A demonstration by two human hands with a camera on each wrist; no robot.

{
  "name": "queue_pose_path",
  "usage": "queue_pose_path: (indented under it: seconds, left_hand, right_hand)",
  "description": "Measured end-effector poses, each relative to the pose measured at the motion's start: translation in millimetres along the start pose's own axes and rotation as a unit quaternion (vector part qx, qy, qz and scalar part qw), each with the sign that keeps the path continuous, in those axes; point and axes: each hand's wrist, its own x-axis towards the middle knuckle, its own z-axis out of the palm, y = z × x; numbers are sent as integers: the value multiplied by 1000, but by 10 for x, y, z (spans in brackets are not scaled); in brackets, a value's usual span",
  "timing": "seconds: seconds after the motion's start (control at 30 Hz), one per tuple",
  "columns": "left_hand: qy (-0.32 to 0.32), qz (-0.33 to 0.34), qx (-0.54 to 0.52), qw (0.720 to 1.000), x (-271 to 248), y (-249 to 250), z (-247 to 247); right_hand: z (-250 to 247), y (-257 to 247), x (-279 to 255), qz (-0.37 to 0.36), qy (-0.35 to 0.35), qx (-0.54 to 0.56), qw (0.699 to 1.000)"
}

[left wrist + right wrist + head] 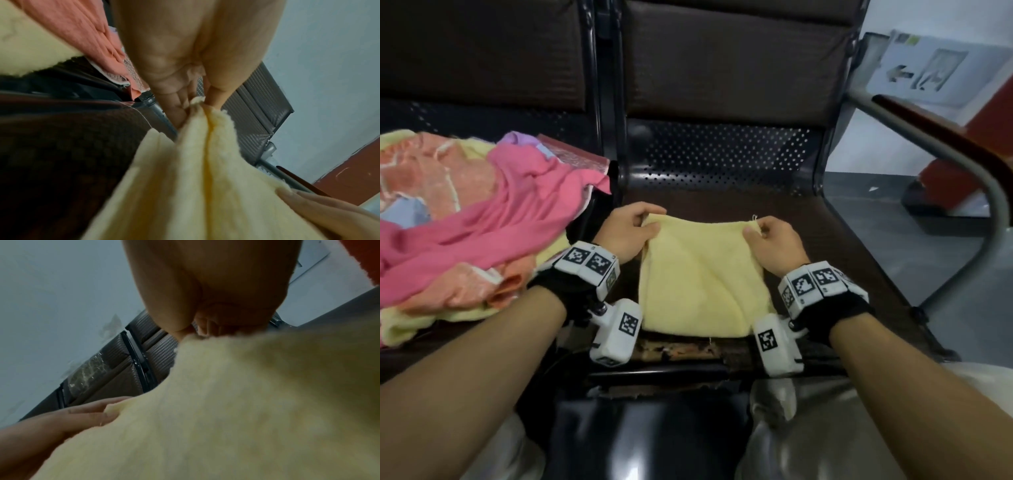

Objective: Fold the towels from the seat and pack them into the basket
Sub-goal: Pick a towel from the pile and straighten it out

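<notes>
A pale yellow towel [702, 274] lies folded on the dark seat [825, 246] in front of me. My left hand [633, 228] pinches its far left corner, and the left wrist view shows that corner [198, 104] caught between thumb and fingers. My right hand [770, 240] pinches the far right corner; in the right wrist view the yellow towel [226, 402] fills the lower frame. A heap of towels [465, 219], pink, orange and yellow, sits on the seat to the left. No basket is in view.
The seat backs [722, 68] rise behind the towel, with a perforated metal strip [719, 154] below them. A curved metal armrest [969, 171] runs along the right. My knees [825, 428] are at the seat's front edge.
</notes>
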Motion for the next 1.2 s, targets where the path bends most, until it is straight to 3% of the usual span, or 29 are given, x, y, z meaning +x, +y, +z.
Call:
queue_pose_path:
  seconds: [0.13, 0.23, 0.3, 0.37, 0.43, 0.5, 0.57, 0.63, 0.73, 0.83, 0.9, 1.0, 1.1, 1.2]
  left_hand:
    - [0, -64, 35, 997, 186, -166, 96]
    - [-8, -107, 29, 994, 189, -254, 120]
    - [-20, -87, 57, 994, 120, -235, 94]
    - [-27, -33, 131, 991, -25, -178, 64]
    - [-40, 38, 172, 984, -249, -98, 62]
    - [-105, 77, 172, 976, -491, -11, 92]
    - [-181, 87, 220, 955, -662, 28, 148]
    - [-240, 91, 317, 913, -759, 15, 188]
    - [-242, 88, 381, 888, -837, -17, 185]
    - [-184, 139, 399, 888, -859, 19, 116]
    - [-186, 141, 392, 890, -886, 73, 76]
    - [-190, 108, 316, 923, -915, 158, 22]
    - [-181, 68, 267, 944, -853, 241, -42]
    - [-201, 29, 242, 949, -717, 280, -97]
  right_hand:
    - [63, 42, 133, 36, -27, 4, 999]
    - [69, 104, 26, -30, -25, -72, 997]
    - [7, 91, -110, -114, -51, -108, 986]
    - [-78, 69, -245, -184, -146, -137, 962]
    - [-139, 64, -379, -207, -268, -217, 916]
    - [-138, 111, -478, -208, -313, -308, 874]
    - [-95, 166, -563, -230, -266, -335, 874]
    - [-61, 177, -623, -244, -209, -322, 891]
    - [-58, 153, -688, -221, -159, -261, 926]
    - [-110, 146, -760, -213, -132, -202, 947]
    - [-153, 152, -818, -223, -119, -189, 949]
    - [-180, 167, -884, -256, -112, -244, 929]
    - [-167, 137, -864, -238, -152, -313, 907]
    - [-212, 62, -748, -190, -162, -240, 938]
